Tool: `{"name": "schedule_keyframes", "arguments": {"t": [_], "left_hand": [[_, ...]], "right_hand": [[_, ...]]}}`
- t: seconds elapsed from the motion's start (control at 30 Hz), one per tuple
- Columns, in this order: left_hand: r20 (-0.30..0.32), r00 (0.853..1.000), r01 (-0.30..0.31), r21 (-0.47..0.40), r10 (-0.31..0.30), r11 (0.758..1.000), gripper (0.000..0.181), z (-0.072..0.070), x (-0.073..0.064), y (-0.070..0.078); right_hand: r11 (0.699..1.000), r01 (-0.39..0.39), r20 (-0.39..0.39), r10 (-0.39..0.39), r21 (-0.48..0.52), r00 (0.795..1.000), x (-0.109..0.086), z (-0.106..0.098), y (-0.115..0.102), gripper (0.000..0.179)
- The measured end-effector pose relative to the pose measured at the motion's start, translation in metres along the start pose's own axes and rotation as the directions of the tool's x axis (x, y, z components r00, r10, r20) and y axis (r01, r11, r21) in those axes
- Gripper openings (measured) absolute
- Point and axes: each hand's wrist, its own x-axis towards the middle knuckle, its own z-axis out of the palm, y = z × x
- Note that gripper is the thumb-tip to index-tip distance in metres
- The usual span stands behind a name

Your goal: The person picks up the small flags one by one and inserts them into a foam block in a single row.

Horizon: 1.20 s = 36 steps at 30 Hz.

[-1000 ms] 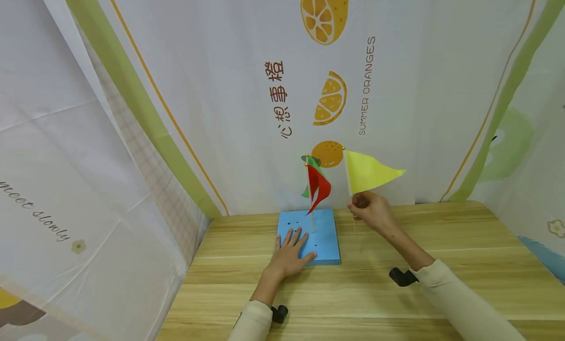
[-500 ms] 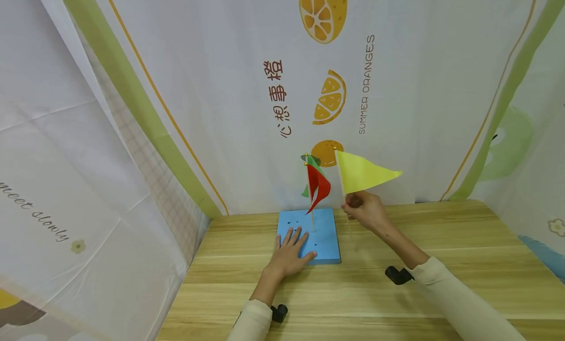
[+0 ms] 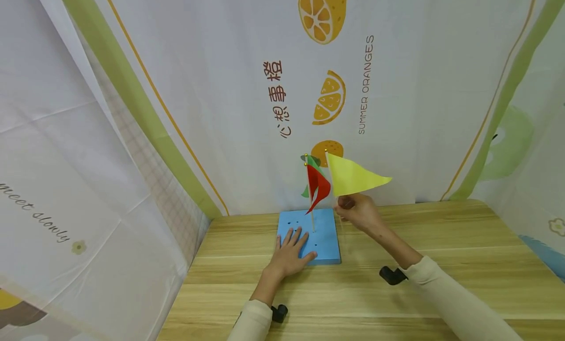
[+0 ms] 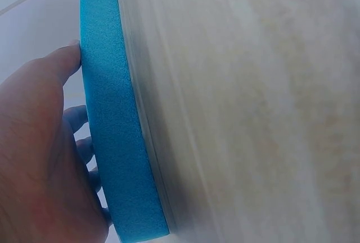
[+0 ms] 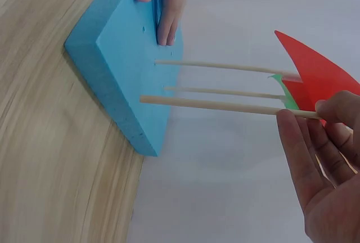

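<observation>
A blue foam block (image 3: 326, 252) with several small holes lies flat on the table. My left hand (image 3: 288, 256) rests on its left part with fingers spread. Out of the block stand a red flag (image 3: 319, 186) and, behind it, a green flag (image 3: 314, 160), partly hidden. To their right, my right hand (image 3: 361, 214) pinches the wooden stick of a yellow flag (image 3: 355, 176) just below the cloth. In the right wrist view the stick (image 5: 214, 105) has its lower end free, close to the block's right edge; whether it touches the block I cannot tell.
The wooden table (image 3: 247, 292) ends at a hanging white cloth (image 3: 247, 174) printed with oranges, with more cloth on both sides. A black wrist camera (image 3: 393, 275) sits on the right forearm, another black camera (image 3: 279, 313) on the left.
My right hand has moved left with the yellow flag, bringing it closer to the red flag and the block. My left hand has stayed in place on the block.
</observation>
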Motion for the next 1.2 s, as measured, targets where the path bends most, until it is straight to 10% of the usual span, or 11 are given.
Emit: {"name": "schedule_keyframes", "arguments": {"t": [1.2], "left_hand": [[0.001,1.0,0.016,-0.012,-0.015,1.0,0.077,0.002,0.0,-0.001]], "right_hand": [[0.998,-0.018,0.031,0.017,0.054,0.999,0.006,0.033,-0.013,0.021]]}}
